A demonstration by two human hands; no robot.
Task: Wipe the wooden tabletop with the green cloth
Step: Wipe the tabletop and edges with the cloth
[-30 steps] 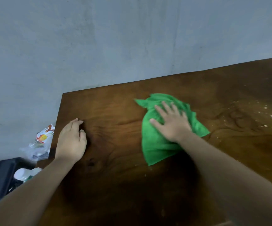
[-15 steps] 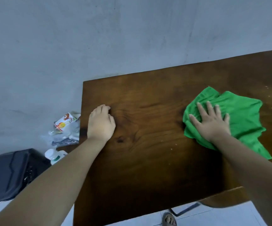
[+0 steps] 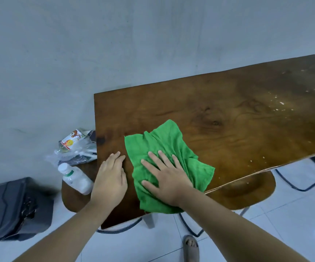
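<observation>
The right hand [image 3: 169,179] presses flat, fingers [image 3: 163,157] spread wide, on the crumpled green cloth [image 3: 169,146] near the front left corner of the dark brown wooden tabletop [image 3: 238,118]. The left hand [image 3: 110,181] lies palm-down just beside the cloth, fingers together, gripping nothing. White specks [image 3: 281,103] dot the tabletop's far right.

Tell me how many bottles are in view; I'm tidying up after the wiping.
2. A white-capped bottle lies on the low seat left of the table. A second bottle with a printed label sits inside the plastic bag behind it. The bag may hide more.
</observation>
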